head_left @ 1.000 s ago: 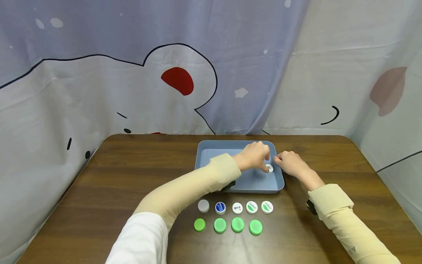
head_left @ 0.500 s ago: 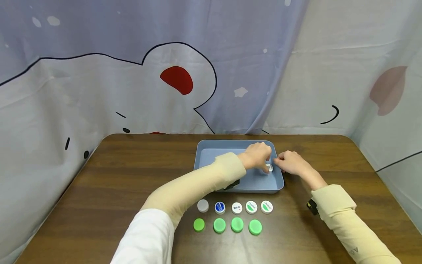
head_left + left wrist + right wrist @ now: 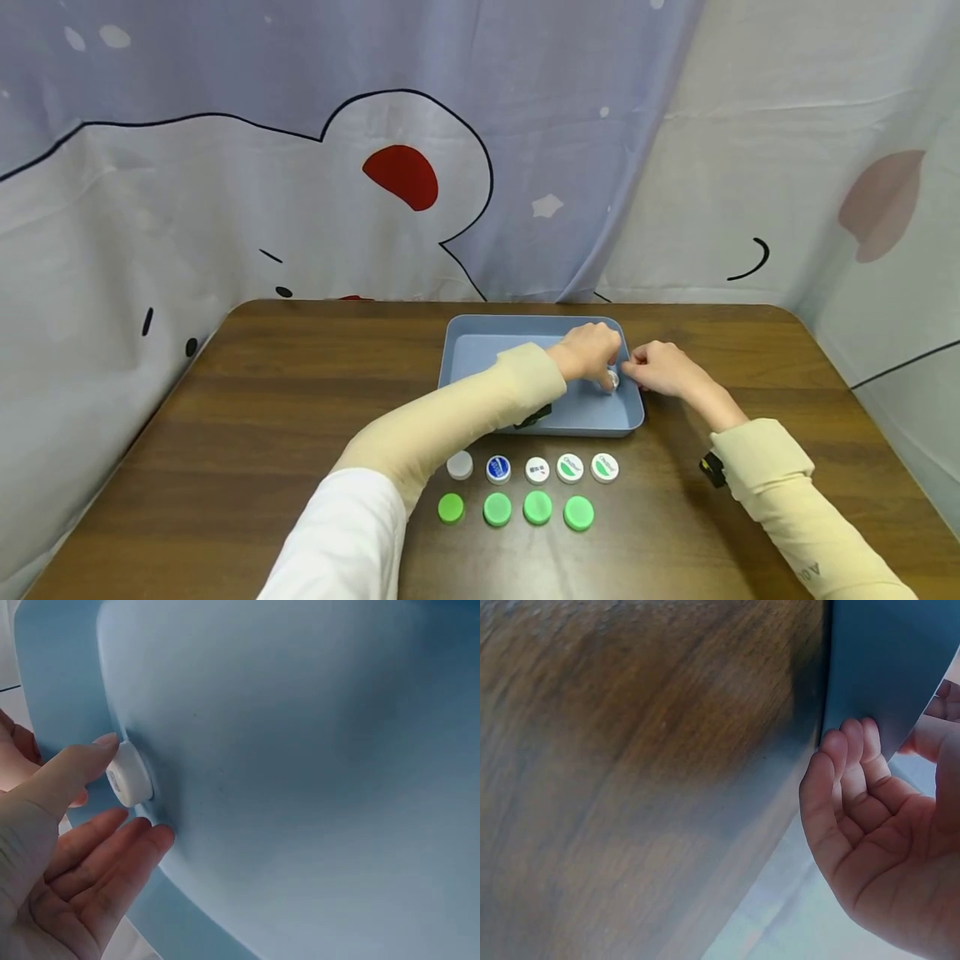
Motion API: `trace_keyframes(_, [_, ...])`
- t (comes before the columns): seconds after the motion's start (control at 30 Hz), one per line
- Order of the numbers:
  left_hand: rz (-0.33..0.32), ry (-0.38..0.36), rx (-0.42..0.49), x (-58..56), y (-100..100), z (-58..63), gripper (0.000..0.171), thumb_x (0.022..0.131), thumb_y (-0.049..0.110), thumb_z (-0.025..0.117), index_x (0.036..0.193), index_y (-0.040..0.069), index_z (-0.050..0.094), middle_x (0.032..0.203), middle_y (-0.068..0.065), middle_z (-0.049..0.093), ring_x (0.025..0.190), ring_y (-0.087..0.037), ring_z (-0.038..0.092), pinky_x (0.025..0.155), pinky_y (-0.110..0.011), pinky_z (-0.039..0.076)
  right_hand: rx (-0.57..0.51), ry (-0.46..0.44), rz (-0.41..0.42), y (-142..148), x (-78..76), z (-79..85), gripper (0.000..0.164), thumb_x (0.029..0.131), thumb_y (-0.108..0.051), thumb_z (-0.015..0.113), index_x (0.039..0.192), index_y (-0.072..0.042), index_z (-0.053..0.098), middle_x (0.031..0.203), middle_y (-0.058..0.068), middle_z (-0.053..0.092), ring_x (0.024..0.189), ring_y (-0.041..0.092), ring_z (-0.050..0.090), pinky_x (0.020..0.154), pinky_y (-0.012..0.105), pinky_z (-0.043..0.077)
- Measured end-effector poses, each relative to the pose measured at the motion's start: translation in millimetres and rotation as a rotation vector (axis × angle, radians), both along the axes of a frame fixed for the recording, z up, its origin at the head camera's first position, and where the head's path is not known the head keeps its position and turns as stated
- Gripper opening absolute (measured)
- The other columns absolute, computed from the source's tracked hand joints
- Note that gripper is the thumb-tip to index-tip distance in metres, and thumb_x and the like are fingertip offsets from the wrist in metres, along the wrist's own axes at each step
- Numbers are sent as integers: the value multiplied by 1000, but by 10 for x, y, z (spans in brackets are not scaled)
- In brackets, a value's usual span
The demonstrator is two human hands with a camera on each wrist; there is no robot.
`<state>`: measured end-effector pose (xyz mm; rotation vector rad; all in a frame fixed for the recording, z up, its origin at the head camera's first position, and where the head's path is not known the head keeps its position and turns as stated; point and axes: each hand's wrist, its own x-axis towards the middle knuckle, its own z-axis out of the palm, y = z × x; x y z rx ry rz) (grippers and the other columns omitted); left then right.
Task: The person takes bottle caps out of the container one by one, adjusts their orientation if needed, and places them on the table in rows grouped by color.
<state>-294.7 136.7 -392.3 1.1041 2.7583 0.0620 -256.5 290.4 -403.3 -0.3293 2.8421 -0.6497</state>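
Observation:
A white cap (image 3: 131,777) stands tilted near the side wall of a blue tray (image 3: 480,354). In the left wrist view my left hand (image 3: 64,832) has its thumb against the cap's edge, with the other fingers extended just short of its opposite side. At the tray's right side my right hand (image 3: 663,369) holds the wall. Its curled fingers (image 3: 847,750) press the outer face in the right wrist view, while the thumb passes over the rim to the inside, partly hidden by the wall.
In front of the tray lies a row of white-rimmed caps, among them a blue-topped one (image 3: 498,469) and a green-marked one (image 3: 604,468). Closer in is a row of green caps (image 3: 537,507). Behind the wooden table (image 3: 300,375) hangs a printed curtain (image 3: 300,200).
My left hand has shifted slightly right over the tray, and the white cap under its thumb has gone from lying flat to tilted. My right hand has kept its place at the wall.

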Motion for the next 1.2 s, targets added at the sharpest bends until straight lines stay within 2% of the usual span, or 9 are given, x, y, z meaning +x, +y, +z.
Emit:
trace_keyframes(0.3, [-1, -18, -6, -50, 12, -41, 35, 70, 39, 84, 92, 16, 69, 92, 7, 66, 78, -8, 60, 69, -22, 51, -18, -12, 5, -4, 6, 12, 30, 89, -24, 54, 62, -12, 54, 57, -3, 55, 57, 13, 49, 54, 26, 36])
trace_keyframes(0.57, [-14, -11, -22, -35, 20, -39, 28, 71, 37, 83, 90, 20, 73, 93, 8, 68, 81, -8, 61, 73, -24, 53, -29, -4, 13, 2, 18, -2, 30, 90, -23, 54, 62, -12, 54, 58, -2, 56, 56, 12, 49, 54, 26, 37])
trace_keyframes(0.8, [-17, -6, -19, -44, -5, -48, 26, 73, 32, 83, 90, 17, 71, 91, 7, 67, 80, -8, 60, 71, -23, 52, -36, -20, -8, 1, 11, -8, 31, 89, -24, 54, 62, -11, 54, 56, -2, 54, 55, 13, 49, 54, 27, 36])
trace_keyframes(1.03, [-9, -17, -14, -51, -30, -41, 23, 74, 29, 82, 90, 16, 70, 89, 7, 67, 78, -8, 60, 69, -23, 51, -74, -101, -72, -22, 2, -1, 30, 89, -24, 54, 62, -10, 54, 59, 1, 60, 55, 12, 56, 54, 25, 46])
trace_keyframes(1.2, [-14, -14, -9, -43, -41, -27, 22, 74, 29, 81, 89, 17, 70, 89, 7, 67, 78, -8, 60, 69, -23, 51, -99, -116, -87, -32, -2, 2, 29, 89, -22, 54, 62, -10, 52, 60, 2, 61, 57, 11, 58, 54, 23, 49])
